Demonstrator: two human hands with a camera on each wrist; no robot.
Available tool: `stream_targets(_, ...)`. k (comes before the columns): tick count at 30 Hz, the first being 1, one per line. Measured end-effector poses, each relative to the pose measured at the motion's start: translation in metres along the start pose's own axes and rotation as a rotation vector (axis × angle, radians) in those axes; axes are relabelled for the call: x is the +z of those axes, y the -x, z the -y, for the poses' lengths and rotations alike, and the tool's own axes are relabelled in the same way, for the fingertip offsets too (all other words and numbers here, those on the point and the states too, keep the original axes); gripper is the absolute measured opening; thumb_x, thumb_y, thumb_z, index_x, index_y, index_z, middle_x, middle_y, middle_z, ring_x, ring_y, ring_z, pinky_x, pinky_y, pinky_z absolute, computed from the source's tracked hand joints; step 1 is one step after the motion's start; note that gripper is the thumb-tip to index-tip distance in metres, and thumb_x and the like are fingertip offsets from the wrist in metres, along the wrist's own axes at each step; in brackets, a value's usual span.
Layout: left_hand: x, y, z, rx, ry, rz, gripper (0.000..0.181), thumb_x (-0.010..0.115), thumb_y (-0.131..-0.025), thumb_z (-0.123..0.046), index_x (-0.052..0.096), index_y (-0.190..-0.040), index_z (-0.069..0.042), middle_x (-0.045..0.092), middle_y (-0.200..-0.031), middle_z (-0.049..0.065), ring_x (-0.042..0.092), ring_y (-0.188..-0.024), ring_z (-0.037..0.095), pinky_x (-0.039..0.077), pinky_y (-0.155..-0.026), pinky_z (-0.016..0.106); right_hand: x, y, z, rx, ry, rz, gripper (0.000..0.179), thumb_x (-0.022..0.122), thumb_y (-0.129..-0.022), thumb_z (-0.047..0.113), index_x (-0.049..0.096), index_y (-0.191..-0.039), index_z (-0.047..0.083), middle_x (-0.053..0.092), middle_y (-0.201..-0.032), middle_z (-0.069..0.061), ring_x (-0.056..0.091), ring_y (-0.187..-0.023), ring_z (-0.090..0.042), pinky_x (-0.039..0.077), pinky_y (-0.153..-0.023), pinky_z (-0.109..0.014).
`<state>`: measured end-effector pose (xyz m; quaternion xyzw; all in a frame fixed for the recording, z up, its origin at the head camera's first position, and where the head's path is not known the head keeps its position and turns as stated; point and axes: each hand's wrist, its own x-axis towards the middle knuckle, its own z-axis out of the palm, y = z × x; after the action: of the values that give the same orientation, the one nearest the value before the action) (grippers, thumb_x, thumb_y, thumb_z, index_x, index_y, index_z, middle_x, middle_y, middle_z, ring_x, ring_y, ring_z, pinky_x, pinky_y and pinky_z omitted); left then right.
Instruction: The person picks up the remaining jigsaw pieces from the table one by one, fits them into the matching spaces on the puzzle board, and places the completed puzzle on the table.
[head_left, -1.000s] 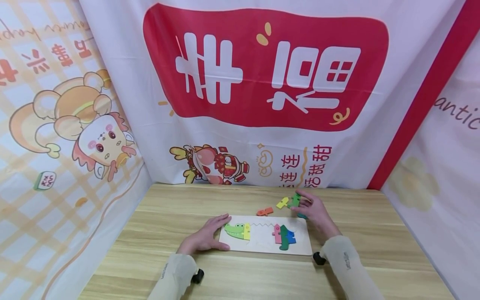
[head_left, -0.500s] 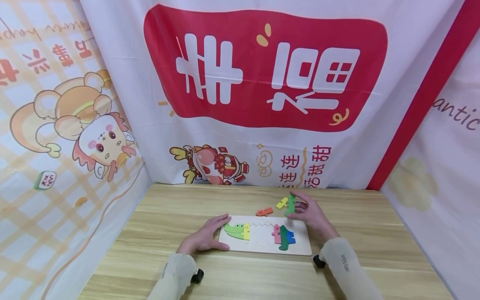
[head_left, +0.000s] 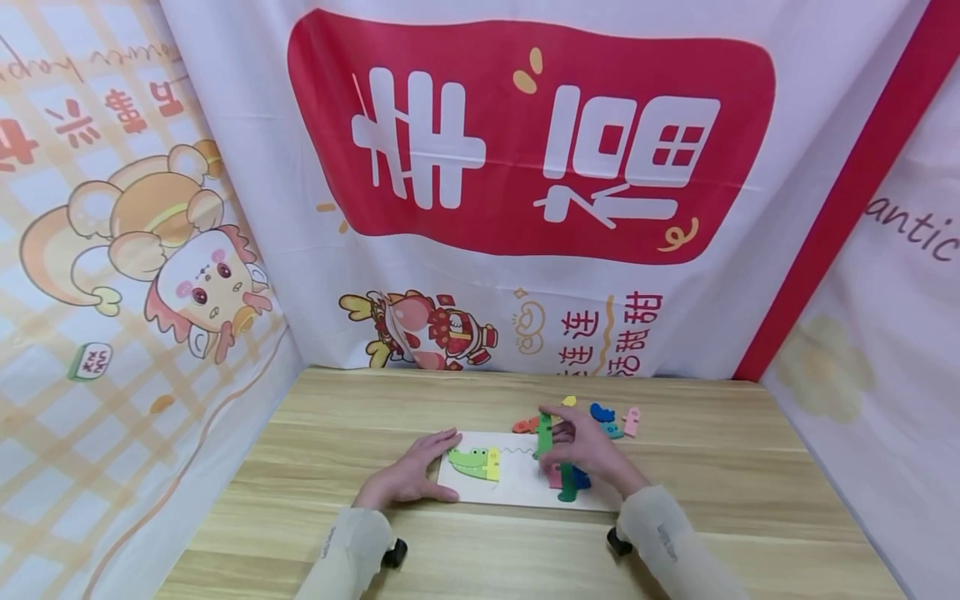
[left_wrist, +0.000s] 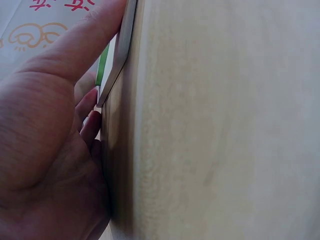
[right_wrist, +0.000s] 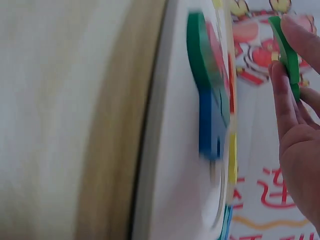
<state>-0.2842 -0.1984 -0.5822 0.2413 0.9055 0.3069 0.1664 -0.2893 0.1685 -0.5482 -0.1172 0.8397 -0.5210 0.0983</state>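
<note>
My right grip (head_left: 588,447) pinches the green puzzle piece (head_left: 544,432) over the far edge of the crocodile puzzle board (head_left: 522,493); my left grip (head_left: 405,475) clasps its end. Placing seems in hand; next calls for careful aligning, I judge.

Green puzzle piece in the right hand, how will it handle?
The green puzzle piece is probably stiff: no sag shows in the right hand. It looks thin, so likely light. Its flat shape should resist rolling.
</note>
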Motion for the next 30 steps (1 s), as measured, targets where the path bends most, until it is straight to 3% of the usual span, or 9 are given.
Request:
stream_targets(7, 0.0, 0.001, -0.002, 0.005, 0.008, -0.002, 0.105, 0.084, -0.08, -0.056, 0.03, -0.164, -0.024, 0.018, -0.175, 0.002, 0.015, -0.159, 0.037, 0.019, -0.125, 0.068, 0.026, 0.002, 0.013, -0.051, 0.075, 0.059, 0.087, 0.094, -0.076, 0.023, 0.052, -0.152, 0.014, 0.065, -0.128, -0.006, 0.068, -0.103, -0.02, 0.061, -0.092, -0.036)
stream_targets(16, -0.002, 0.002, -0.003, 0.003, 0.0, 0.0, 0.104, 0.083, -0.081, -0.057, 0.03, -0.164, -0.024, 0.017, -0.175, 0.001, 0.013, -0.16, 0.036, 0.019, -0.126, 0.067, 0.05, 0.001, 0.014, -0.051, 0.088, 0.118, 0.087, 0.094, -0.075, 0.029, 0.053, -0.151, 0.011, 0.064, -0.134, -0.002, 0.064, -0.11, -0.017, 0.058, -0.099, -0.041)
stream_targets(30, 0.0, 0.0, 0.0, 0.013, -0.003, 0.006, 0.106, 0.083, -0.08, -0.058, 0.029, -0.165, -0.024, 0.017, -0.175, 0.001, 0.014, -0.159, 0.037, 0.02, -0.125, 0.067, 0.068, 0.0, 0.016, -0.036, 0.202, 0.118, 0.088, 0.095, -0.073, 0.035, 0.057, -0.149, 0.013, 0.064, -0.116, 0.002, 0.057, -0.1, -0.017, 0.054, -0.089, -0.032)
